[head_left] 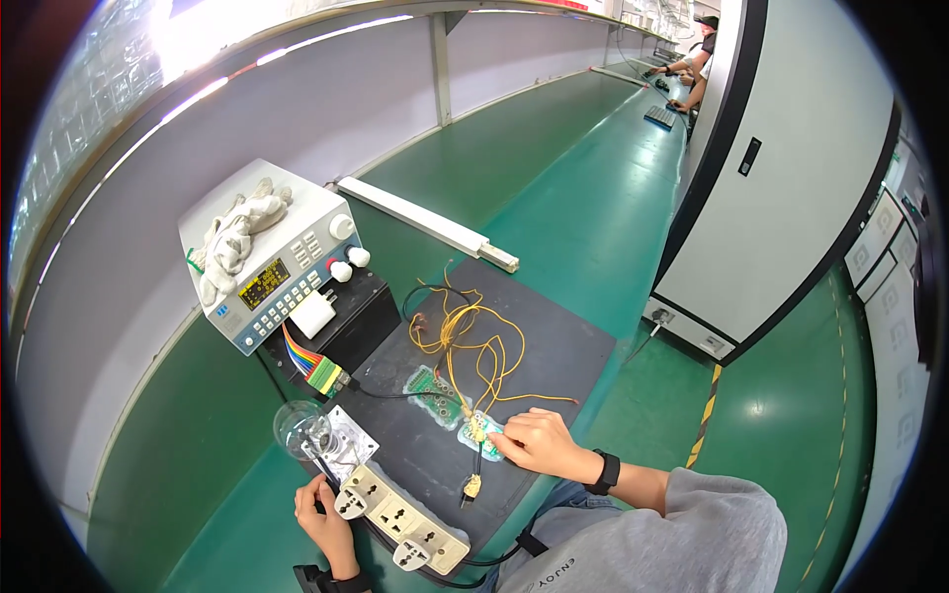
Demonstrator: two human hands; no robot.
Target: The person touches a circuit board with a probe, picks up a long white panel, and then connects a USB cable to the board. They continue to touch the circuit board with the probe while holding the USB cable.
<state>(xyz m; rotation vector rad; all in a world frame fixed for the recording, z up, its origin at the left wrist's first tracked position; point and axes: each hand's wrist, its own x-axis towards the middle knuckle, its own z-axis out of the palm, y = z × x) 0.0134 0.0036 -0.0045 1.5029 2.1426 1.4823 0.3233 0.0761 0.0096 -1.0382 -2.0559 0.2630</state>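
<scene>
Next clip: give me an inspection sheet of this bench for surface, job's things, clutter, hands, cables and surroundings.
Surface: green workbench with a black mat in front of the person.
Job's things: green circuit board on the mat; beige power strip; clear bulb on a metal base.
Clutter: white gloves on top of the grey bench instrument; white trunking strip.
Hands: left hand rests at the power strip's end; right hand fingers on the circuit board.
Cables: tangled yellow wires; rainbow ribbon cable; black leads.
Surroundings: grey cabinet; another person at the far bench.
</scene>
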